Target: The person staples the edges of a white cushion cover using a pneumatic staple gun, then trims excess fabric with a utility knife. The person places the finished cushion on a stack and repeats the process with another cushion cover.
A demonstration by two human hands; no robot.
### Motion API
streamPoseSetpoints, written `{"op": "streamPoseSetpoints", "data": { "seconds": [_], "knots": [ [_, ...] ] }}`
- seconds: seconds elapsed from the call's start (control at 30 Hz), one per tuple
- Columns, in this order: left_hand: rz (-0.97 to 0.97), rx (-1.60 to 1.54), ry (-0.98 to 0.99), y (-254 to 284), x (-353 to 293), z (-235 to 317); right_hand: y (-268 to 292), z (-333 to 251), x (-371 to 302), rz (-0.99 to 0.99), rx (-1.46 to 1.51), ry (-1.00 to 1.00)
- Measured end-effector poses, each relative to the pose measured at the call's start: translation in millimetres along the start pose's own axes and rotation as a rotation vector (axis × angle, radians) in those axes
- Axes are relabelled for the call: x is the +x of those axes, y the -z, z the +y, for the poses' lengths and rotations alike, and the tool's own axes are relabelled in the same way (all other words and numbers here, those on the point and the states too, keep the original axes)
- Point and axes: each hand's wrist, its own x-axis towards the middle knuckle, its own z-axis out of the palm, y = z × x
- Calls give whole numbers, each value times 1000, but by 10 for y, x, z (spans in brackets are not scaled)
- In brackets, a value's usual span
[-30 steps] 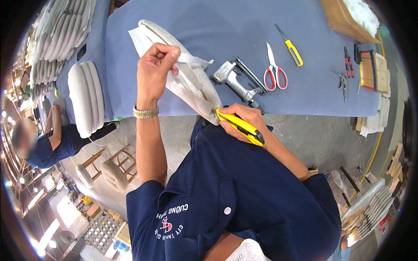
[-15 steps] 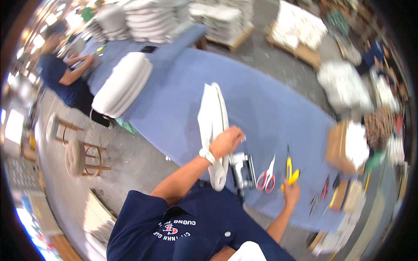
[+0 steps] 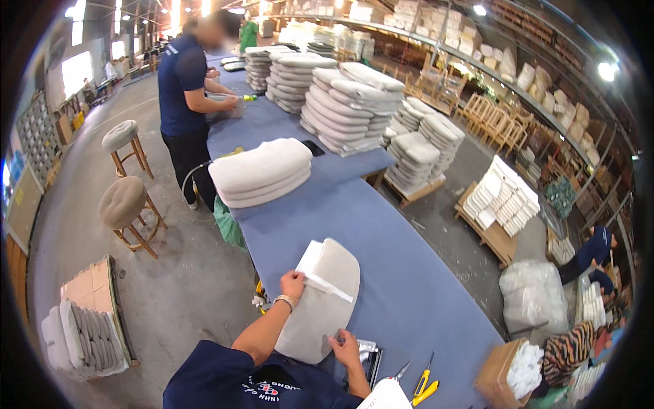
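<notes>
A light grey seat cushion (image 3: 319, 310), rounded at its far end, lies flat on the blue-covered table in front of me. Across its far left part runs a white strip (image 3: 328, 286), and my left hand (image 3: 293, 285) pinches the strip's left end at the cushion's edge. At the near right rim, my right hand (image 3: 345, 347) has its bent fingers on the cushion. Right beside that hand lies a metal staple gun (image 3: 368, 360), partly hidden by the forearm. Scissors (image 3: 402, 370), a yellow-handled screwdriver (image 3: 423, 380) and a yellow utility knife (image 3: 426, 393) lie farther right.
Three stacked cushions (image 3: 262, 174) sit farther up the table (image 3: 402, 273), with taller cushion piles (image 3: 351, 109) behind. A co-worker (image 3: 184, 88) stands at the far left side. Two stools (image 3: 124, 204) stand on the floor at left. A cardboard box (image 3: 501, 375) is at right.
The cushion, on its edge before, now lies flat. My right hand has left the yellow knife and come to the cushion; my left hand is now on the white strip. The view has tilted up.
</notes>
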Motion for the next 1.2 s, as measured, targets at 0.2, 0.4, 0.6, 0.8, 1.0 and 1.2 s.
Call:
{"op": "streamPoseSetpoints", "data": {
  "seconds": [0.2,0.4,0.6,0.8,1.0,1.2],
  "knots": [
    [-208,698,-222,462,533,-1028,-206,40,602,112,-34,-143],
    [-593,415,-138,482,539,-756,-199,-397,703,48,681,-517],
    [-375,124,-98,-82,380,158,-290,-354,763,447,891,-293],
    [-429,190,-575,-218,-377,1550,111,-521,488,371,472,-47],
    [-1096,-39,-316,532,-1584,1656,425,-1151,95,151,307,282],
    [-726,-359,-266,1338,-1379,1458,-8,-1232,-321,-459,548,-29]
  ]
}}
